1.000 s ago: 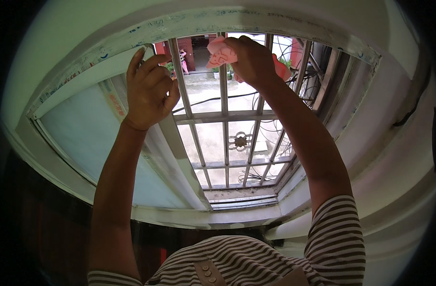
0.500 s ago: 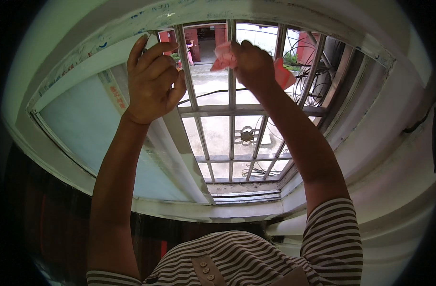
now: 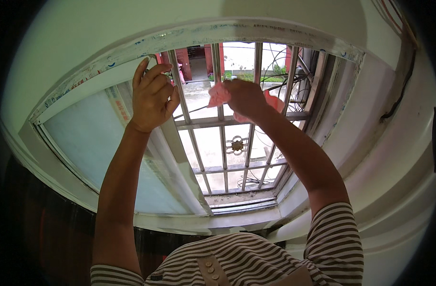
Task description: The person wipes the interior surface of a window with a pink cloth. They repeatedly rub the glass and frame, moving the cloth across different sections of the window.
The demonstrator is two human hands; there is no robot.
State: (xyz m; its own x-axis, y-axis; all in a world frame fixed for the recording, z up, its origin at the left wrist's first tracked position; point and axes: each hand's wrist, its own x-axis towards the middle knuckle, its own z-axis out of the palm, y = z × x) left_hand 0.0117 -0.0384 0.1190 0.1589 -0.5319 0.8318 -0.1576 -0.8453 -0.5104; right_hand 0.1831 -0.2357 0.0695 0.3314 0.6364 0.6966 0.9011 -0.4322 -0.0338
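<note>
The pink cloth (image 3: 220, 95) is soft and crumpled, with folds bunching out on either side of the right hand (image 3: 248, 99), in front of the upper part of a grille of metal bars (image 3: 223, 148). The bars are slim and straight, joined by crosspieces, with a flower-shaped metal ornament (image 3: 236, 145) set low among them. To the left stands a sliding sash (image 3: 172, 143) with a pale, cloudy pane (image 3: 82, 138); the white window frame (image 3: 237, 32) above is scuffed and marked with smudged print, and bends with the lens. Much of the cloth's middle is covered by the right hand, whose fingers are closed on it, their tips mostly out of sight; whether the cloth presses on a bar cannot be told. The left hand (image 3: 153, 100) is raised at the sash's upper corner, back toward the camera, fingers bent and a little apart, thumb standing off to the right; whether they grip the edge or only rest there is unclear. Both forearms reach upward, the right one slanting inward from a brown-and-white striped sleeve (image 3: 336, 236), the left nearly upright, its own sleeve cut off at the lower edge.
</note>
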